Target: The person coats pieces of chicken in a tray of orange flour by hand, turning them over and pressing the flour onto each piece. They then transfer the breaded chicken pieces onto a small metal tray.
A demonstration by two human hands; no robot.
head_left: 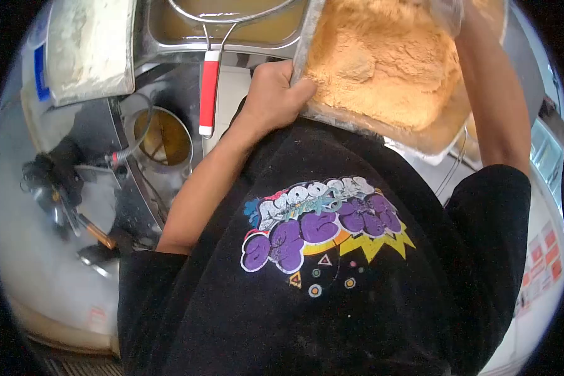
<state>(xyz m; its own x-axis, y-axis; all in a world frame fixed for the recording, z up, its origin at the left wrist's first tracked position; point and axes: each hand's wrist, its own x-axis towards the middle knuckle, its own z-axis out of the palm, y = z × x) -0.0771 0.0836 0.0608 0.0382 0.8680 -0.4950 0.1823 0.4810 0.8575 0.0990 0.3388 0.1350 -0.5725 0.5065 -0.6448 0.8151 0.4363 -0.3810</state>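
My left hand [281, 94] is closed on the near left rim of a clear plastic tub [407, 136], its thumb over the edge. Orange-tan powder [382, 69] fills much of the tub, with a rough, lumpy surface. At the top right, my right hand [479, 17] is over the tub's far right side, partly cut off by the frame. It holds a clear plastic container [447, 15] low against the powder; the fingers are mostly hidden.
Left of the tub, a strainer with a red handle [210, 94] rests over a metal basin [169, 45] of yellowish liquid. A tub of white powder [91, 50] stands further left. Below are a round pot [163, 138] of brownish liquid, a hose [145, 128] and several utensils [94, 232].
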